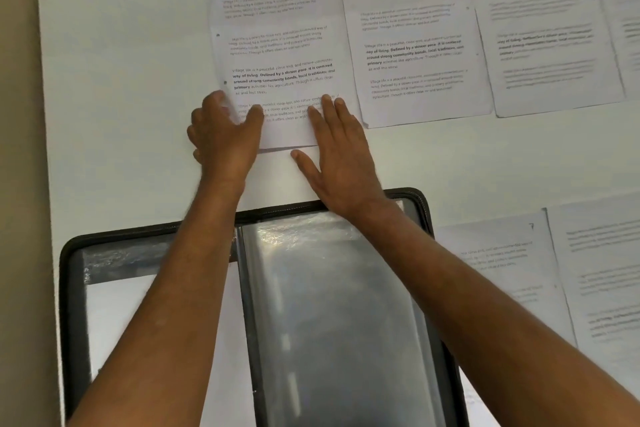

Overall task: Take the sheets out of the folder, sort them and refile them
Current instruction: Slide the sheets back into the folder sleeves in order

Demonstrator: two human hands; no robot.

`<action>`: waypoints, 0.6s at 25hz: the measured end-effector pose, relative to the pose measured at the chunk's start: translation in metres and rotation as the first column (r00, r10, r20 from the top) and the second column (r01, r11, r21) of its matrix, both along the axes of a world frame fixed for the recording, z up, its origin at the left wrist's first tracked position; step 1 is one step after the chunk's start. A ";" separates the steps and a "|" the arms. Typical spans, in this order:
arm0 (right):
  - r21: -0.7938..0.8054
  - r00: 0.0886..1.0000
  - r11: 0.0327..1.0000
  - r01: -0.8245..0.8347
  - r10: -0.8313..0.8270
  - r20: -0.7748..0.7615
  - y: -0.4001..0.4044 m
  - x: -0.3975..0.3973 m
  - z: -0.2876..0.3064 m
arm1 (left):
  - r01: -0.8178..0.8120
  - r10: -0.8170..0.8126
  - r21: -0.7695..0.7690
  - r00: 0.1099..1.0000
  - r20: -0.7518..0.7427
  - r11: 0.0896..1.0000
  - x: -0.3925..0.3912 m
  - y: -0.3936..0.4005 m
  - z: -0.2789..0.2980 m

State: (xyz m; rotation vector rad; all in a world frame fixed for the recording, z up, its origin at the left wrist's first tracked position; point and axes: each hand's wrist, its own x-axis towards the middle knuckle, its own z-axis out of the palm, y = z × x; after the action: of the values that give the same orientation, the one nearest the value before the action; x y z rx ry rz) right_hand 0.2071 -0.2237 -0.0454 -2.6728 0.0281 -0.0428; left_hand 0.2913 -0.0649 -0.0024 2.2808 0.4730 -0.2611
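1. Both bare forearms reach away from the person over the open folder (pixel 332 305), which lies at the near edge of the white table (pixel 121 97) with its clear plastic sleeves facing up.
2. The left hand (pixel 225 135) rests on the near left corner of a printed sheet (pixel 277 55). Its fingers curl over the sheet's left edge and its thumb lies across the text, so it holds that corner; whether the corner is lifted off the table cannot be told.
3. The right hand (pixel 341 156) lies flat, palm down, on the near right corner of the same sheet. Its fingers are straight and close together, pointing far, and its thumb is spread out to the left over the table just near of the sheet's bottom edge.
4. The right wrist crosses the folder's far rim.
5. The sheet lies beyond the folder, slightly tilted.
6. Just to its right lies a second printed sheet (pixel 415 45), and farther right a third sheet (pixel 550 35).
7. At the near right, beside the folder, lie two more sheets (pixel 519 274), partly overlapping.
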 end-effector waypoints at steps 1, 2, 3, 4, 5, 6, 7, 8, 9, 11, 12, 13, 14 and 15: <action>0.000 1.000 1.000 0.001 -0.001 -0.001 0.000 0.000 0.000 | -0.054 0.054 -0.098 0.999 -0.006 0.994 0.004 0.002 0.001; 0.007 1.000 1.000 0.000 0.000 -0.002 0.001 0.000 0.000 | -0.105 0.103 -0.192 0.994 -0.018 0.976 0.008 0.004 0.003; 0.016 1.000 1.000 -0.001 0.001 0.002 0.000 0.000 0.001 | -0.152 0.149 -0.266 0.988 -0.033 0.952 0.010 0.005 0.003; 0.025 1.000 1.000 -0.002 0.002 0.008 0.000 0.001 0.000 | -0.201 0.193 -0.320 0.980 -0.057 0.926 0.012 0.005 0.004; 0.031 1.000 1.000 -0.003 0.003 0.012 -0.001 0.001 0.000 | -0.247 0.236 -0.369 0.969 -0.077 0.896 0.014 0.007 0.004; 0.037 1.000 0.999 -0.003 0.003 0.010 -0.002 0.000 0.000 | -0.291 0.278 -0.424 0.956 -0.094 0.858 0.014 0.008 0.003; 0.044 1.000 0.999 -0.003 0.003 0.004 -0.002 0.000 0.000 | -0.311 0.300 -0.472 0.949 -0.101 0.825 0.014 0.010 0.001; 0.053 1.000 0.999 -0.003 0.003 -0.004 -0.002 0.000 0.001 | -0.294 0.287 -0.508 0.953 -0.094 0.810 0.013 0.010 -0.001; 0.068 1.000 0.998 -0.004 0.005 -0.013 -0.001 0.000 0.003 | -0.239 0.239 -0.523 0.968 -0.069 0.818 0.009 0.008 0.001; 0.139 0.998 0.990 -0.019 0.028 -0.063 -0.004 0.001 0.010 | -0.103 0.111 -0.450 0.994 -0.009 0.887 0.003 0.006 0.001; 0.216 0.991 0.976 -0.018 0.046 -0.125 -0.007 0.003 0.017 | -0.047 0.061 -0.407 0.998 0.021 0.912 -0.001 0.005 0.003; 0.327 0.976 0.945 0.003 0.068 -0.206 -0.011 0.005 0.027 | -0.021 0.036 -0.385 0.999 0.031 0.923 -0.004 0.005 0.003; 0.457 0.955 0.888 0.056 0.086 -0.284 -0.016 0.006 0.039 | -0.015 0.032 -0.396 0.999 0.035 0.918 -0.007 0.005 0.007; 0.579 0.936 0.804 0.135 0.089 -0.342 -0.021 0.006 0.049 | -0.024 0.039 -0.412 0.999 0.028 0.911 -0.010 0.005 0.011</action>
State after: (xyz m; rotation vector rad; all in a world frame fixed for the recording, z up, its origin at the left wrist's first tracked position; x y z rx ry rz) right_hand 0.2127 -0.2446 0.0037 -2.0085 0.1628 0.3840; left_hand 0.2810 -0.0604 0.0084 1.8602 0.3936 -0.2750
